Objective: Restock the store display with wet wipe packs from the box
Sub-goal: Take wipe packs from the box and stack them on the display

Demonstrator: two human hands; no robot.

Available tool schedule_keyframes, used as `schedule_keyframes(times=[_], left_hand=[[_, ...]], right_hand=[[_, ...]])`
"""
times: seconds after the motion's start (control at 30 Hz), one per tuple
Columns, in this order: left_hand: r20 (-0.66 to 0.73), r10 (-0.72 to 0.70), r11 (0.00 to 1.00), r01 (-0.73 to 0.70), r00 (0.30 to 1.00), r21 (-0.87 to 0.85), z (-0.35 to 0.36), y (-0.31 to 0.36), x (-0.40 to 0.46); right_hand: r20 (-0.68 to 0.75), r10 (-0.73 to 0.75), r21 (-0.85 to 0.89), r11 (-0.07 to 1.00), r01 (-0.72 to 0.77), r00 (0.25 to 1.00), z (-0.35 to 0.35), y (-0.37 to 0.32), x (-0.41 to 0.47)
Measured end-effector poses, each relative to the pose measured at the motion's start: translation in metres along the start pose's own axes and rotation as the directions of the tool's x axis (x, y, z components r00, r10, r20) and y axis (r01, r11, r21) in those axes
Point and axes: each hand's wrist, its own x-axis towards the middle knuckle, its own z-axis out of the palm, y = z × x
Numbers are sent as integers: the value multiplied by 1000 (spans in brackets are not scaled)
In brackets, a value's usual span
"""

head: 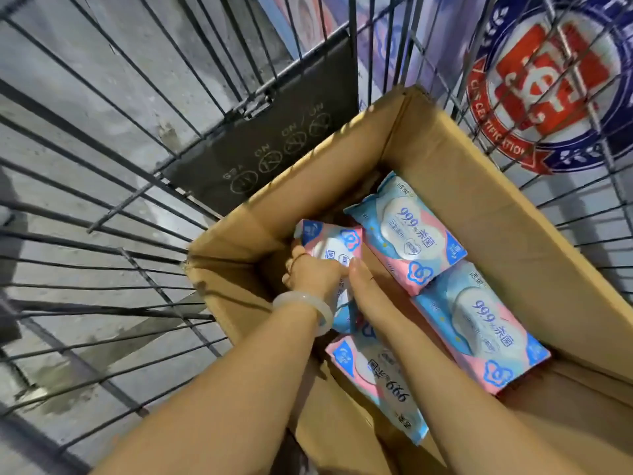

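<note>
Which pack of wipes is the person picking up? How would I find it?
Look in the brown cardboard box sitting in the black wire cart. In its far left corner is a pink and blue wet wipe pack. Unlike the packs lying flat, it is tilted up, with the left hand and right hand on it.

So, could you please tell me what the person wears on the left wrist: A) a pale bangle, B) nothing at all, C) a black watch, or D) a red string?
A: a pale, translucent bangle circles the wrist just behind the left hand, whose fingers grip a wet wipe pack inside the cardboard box.
</note>
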Motion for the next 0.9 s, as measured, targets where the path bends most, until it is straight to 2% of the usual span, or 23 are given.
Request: schedule_keyframes(times=[0.03, 0.07, 0.1, 0.13, 0.17, 0.2, 0.23, 0.27, 0.3, 0.33, 0.37, 0.4, 0.47, 0.5, 0.57, 0.6, 0.63, 0.7, 0.73, 0.8, 0.9], left_hand=[[13, 126, 978, -126, 992, 163, -3, 5, 2], [54, 278, 914, -281, 959, 293, -8, 10, 5], [159, 424, 785, -449, 892, 427, -12, 12, 9], [296, 519, 627, -592, 802, 506, -19, 13, 14], [420, 507, 515, -656, 752, 552, -26, 14, 16], [482, 483, 455, -680, 731, 576, -30, 11, 17], [480, 466, 443, -666, 743, 601, -31, 9, 17], [435, 442, 445, -613, 785, 653, -30, 6, 18], [332, 425, 508, -525, 842, 683, -28, 4, 17], [187, 383, 628, -403, 905, 666, -26, 1, 15], [54, 289, 753, -261, 956, 604, -25, 1, 10], [-35, 184, 837, -138, 982, 530, -24, -1, 8], [-176, 11, 924, 57, 984, 377, -23, -4, 4], [-220, -59, 944, 127, 974, 306, -22, -7, 6], [-160, -173, 973, 194, 972, 126, -17, -19, 17], [-63, -211, 973, 216, 975, 84, -15, -22, 21], [48, -234, 970, 230, 971, 75, -15, -24, 24], [142, -237, 970, 226, 961, 92, -19, -17, 19], [153, -220, 972, 203, 963, 121, -20, -16, 17], [80, -151, 969, 132, 985, 208, -20, -14, 12], [59, -18, 973, 4, 998, 230, -21, -16, 0]], right_hand=[[40, 76, 101, 992, -79, 996, 0, 1, -11], [154, 135, 197, 967, -164, 979, 0, 0, -20], [255, 180, 345, 901, -263, 950, 1, -1, -24], [301, 191, 365, 882, -298, 934, 0, -7, -28], [296, 175, 413, 863, -291, 939, -1, -11, -29], [221, 157, 355, 906, -229, 963, -4, -14, -28], [65, 126, 246, 959, -139, 990, -9, -14, -21], [-144, 13, 32, 999, -8, 989, -16, -14, -13], [-285, -152, -163, 981, 109, 946, -23, -18, -8], [-298, -286, -280, 938, 203, 911, -27, -23, -5], [-222, -350, -335, 904, 265, 910, -28, -25, 2], [-123, -338, -335, 899, 281, 933, -26, -28, 8], [36, -264, -261, 929, 264, 964, -20, -31, 13], [71, -251, -196, 946, 260, 965, -18, -27, 19], [35, -209, -104, 972, 211, 977, -16, -19, 24], [26, -176, -84, 981, 177, 984, -15, -15, 26], [27, -155, -65, 986, 156, 988, -16, -12, 27], [16, -166, -75, 983, 166, 986, -19, -9, 27], [4, -172, -89, 981, 171, 985, -19, -6, 27], [8, -141, -78, 987, 141, 990, -21, 9, 26], [0, -147, -64, 987, 147, 989, -26, 23, 19]])
